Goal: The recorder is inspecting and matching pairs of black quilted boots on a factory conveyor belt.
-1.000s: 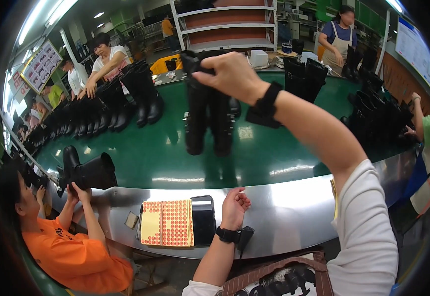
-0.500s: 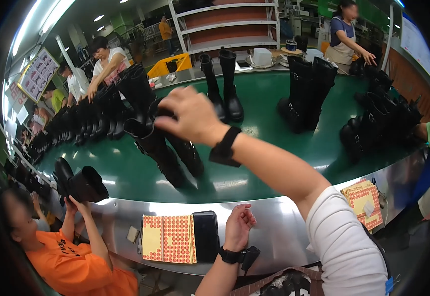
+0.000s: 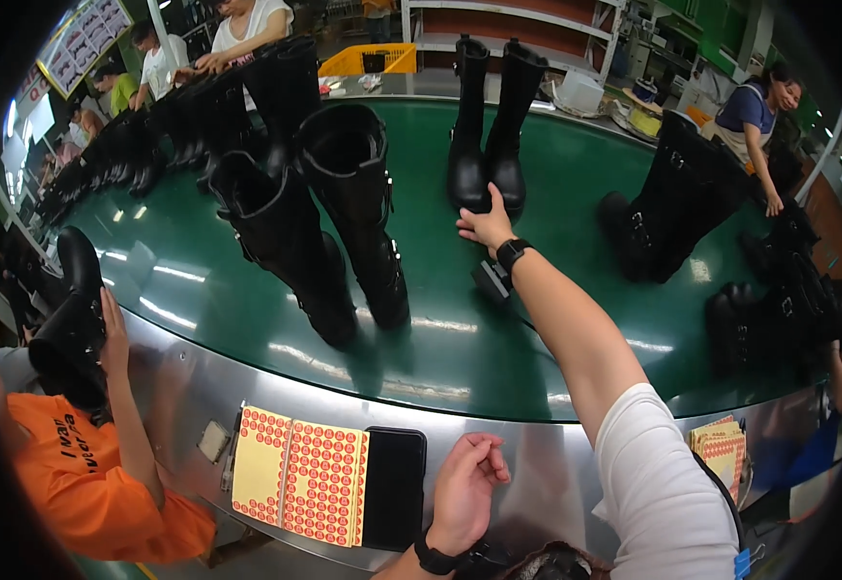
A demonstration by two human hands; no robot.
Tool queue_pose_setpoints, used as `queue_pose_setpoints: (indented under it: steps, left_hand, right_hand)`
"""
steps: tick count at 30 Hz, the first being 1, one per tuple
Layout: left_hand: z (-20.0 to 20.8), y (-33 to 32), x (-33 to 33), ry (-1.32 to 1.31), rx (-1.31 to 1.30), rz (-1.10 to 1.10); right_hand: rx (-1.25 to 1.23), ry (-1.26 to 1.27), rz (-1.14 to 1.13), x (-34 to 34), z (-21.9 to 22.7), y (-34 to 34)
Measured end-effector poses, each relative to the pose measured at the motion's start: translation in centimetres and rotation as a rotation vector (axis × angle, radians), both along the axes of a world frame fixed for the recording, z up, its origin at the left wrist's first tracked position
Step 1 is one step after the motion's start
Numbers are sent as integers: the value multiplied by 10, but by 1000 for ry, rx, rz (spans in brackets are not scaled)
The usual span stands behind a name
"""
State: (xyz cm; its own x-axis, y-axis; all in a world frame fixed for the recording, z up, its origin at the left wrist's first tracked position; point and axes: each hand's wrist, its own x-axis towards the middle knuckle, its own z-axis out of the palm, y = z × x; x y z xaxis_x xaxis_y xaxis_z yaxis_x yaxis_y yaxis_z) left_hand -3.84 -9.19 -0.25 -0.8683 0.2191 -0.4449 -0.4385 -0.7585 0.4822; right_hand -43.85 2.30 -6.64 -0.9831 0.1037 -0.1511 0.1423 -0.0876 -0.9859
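My right hand is stretched over the green table, fingers apart and holding nothing. Its fingertips are at the toes of a pair of tall black boots standing upright; whether they touch is hard to tell. Low in front of me, my left hand is above the metal edge with its fingers curled in toward the thumb. Anything inside it is hidden. Left of my right arm, a second pair of tall black buckled boots stands upright, apart from both hands.
A sheet of round red stickers and a black phone lie on the metal ledge. Rows of black boots line the far left. More boots stand right. A co-worker in orange holds a boot at left.
My right hand has left the top of the near boot pair and moved right to the toes of the far pair. The view has shifted. The co-worker's boot at left has turned.
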Motion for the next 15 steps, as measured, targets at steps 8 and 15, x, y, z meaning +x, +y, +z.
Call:
queue_pose_setpoints:
  steps: [8,15]
  left_hand:
    - [3,3,1,-42,-4,-46]
    - [4,5,4,-26,-19,-39]
  right_hand:
    - [-32,-86,-247,-20,3,-22]
    - [-96,-29,-267,-15,1,-25]
